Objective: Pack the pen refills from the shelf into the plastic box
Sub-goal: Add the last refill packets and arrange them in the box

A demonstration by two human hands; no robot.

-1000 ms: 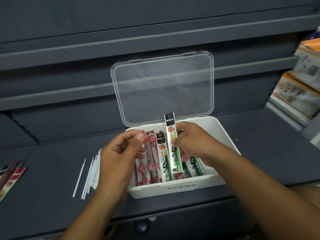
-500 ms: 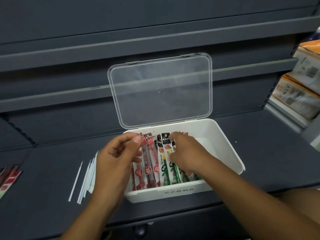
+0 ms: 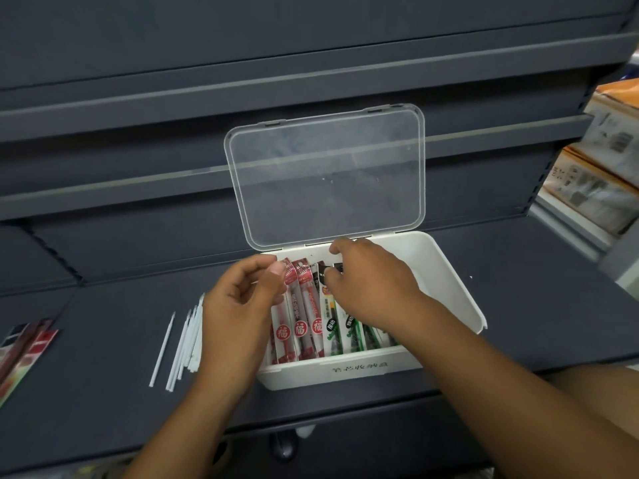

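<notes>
Your right hand [image 3: 373, 281] fingers pinch green refill packs [image 3: 333, 323] in white box [image 3: 456, 288]; left hand [image 3: 242, 302] fingers loosely curled, holding nothing.

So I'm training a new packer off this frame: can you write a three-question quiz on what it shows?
1. True or false: the clear lid of the white plastic box stands open.
2. Which packets lie nearest the left hand? A) the red packets B) the green-and-white packets C) neither, the box holds none
3. Fill in: the loose white refill tubes lie on the shelf to the box's ____.

Key
1. True; it leans back from the rear edge.
2. A. The right hand rests over the green-and-white ones.
3. Left, beside the left hand.
</notes>
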